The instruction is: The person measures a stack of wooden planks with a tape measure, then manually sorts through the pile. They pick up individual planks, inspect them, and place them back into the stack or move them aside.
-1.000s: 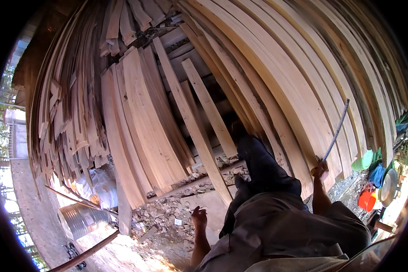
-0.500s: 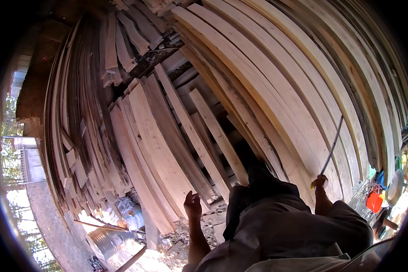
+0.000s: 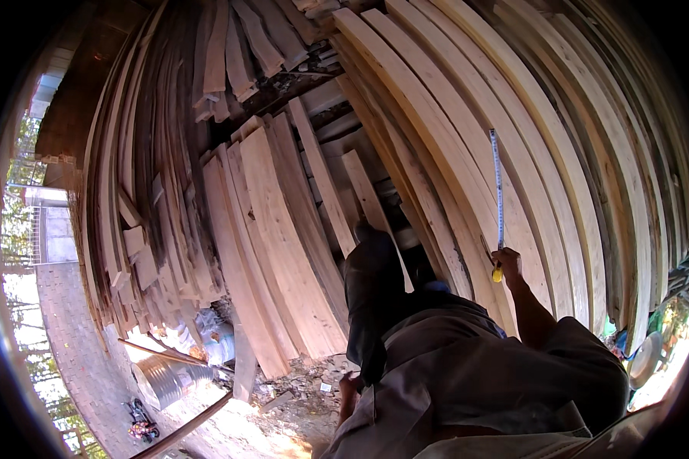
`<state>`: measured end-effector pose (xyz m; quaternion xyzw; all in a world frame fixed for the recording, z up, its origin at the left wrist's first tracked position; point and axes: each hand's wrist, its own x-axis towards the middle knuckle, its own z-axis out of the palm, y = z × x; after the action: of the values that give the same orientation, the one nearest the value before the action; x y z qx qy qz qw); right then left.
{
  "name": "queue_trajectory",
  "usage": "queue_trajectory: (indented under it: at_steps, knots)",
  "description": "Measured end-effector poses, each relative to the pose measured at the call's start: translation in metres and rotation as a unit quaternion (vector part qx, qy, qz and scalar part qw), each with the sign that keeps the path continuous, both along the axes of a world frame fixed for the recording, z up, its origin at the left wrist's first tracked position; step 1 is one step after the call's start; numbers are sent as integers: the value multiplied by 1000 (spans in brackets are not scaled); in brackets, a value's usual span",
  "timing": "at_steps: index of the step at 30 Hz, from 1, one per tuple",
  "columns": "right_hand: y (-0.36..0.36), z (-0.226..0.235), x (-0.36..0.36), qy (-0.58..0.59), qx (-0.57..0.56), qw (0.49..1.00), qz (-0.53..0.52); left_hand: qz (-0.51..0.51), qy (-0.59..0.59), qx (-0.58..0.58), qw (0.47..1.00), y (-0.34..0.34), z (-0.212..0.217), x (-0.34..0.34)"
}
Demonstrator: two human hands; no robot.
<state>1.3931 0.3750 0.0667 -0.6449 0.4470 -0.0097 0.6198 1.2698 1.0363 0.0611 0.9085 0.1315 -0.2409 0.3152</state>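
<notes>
My right hand is shut on a yellow tape measure. Its blade runs straight up along one of the long pale planks leaning overhead. My left hand hangs low beside my dark-clad leg. It is mostly hidden and touches nothing I can see. Shorter, wider boards lean against the stack ahead of me, with a dark gap behind them.
Rubble and wood scraps lie at the foot of the boards. A corrugated metal drum and a long pole lie at lower left on brick paving. Coloured containers sit at the far right.
My right hand has shifted left and the tape blade now stands upright against a plank. My left hand has dropped lower, partly behind my leg. The view has tilted further up the stack.
</notes>
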Motion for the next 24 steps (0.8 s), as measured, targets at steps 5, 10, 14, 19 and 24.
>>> queue_trajectory:
  at_steps: [5,10,14,19,24]
  knots:
    - [15,13,65,37,23,998,46,8,24,-34,999,15,-46,-16]
    - [13,1,185,-39,46,994,93,40,65,5,997,-26,-31,121]
    - [13,72,344,-52,-62,977,199,147,86,-100,980,-47,22,268]
    - [-8,208,504,-83,-119,956,256,95,9,-106,990,-58,121,440]
    - [-5,324,590,-113,-172,944,257,120,-27,-53,991,-23,112,513]
